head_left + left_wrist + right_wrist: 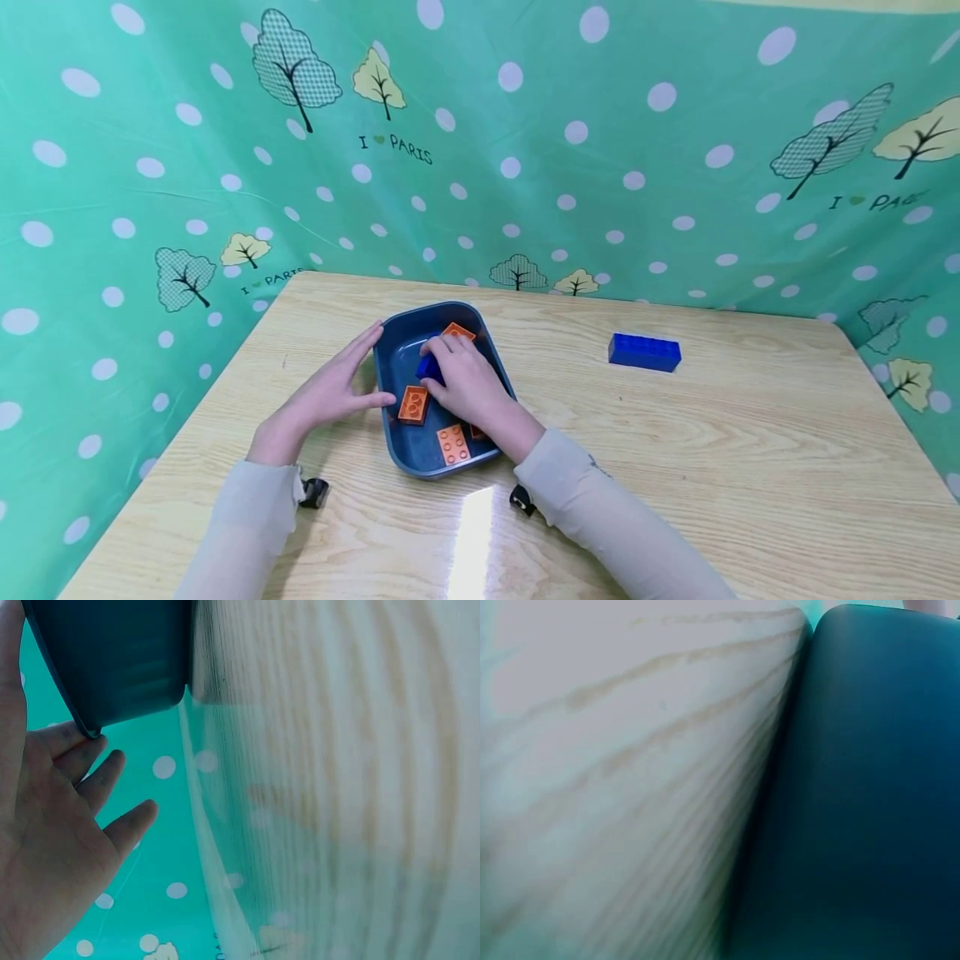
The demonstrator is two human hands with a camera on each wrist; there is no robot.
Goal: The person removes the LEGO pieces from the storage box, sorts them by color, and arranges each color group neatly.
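A dark blue plastic bin (438, 468) stands on the table at centre left. Inside it lie several orange toy bricks, among them a brick (413, 405) at the left wall and a brick (453, 445) near the front. My right hand (468, 379) reaches into the bin and grips a blue toy brick (429, 367), partly hidden by the fingers. Another orange brick (459, 331) shows just behind that hand. Fingers spread, my left hand (333, 387) touches the bin's left rim; in the left wrist view its fingertips meet the bin's outer side (120, 667).
A long blue toy brick (644, 352) lies on the wooden table (720, 467) to the right of the bin. Behind the table hangs a green dotted cloth (480, 208). The bin's outer wall (870, 787) fills the right side of the right wrist view.
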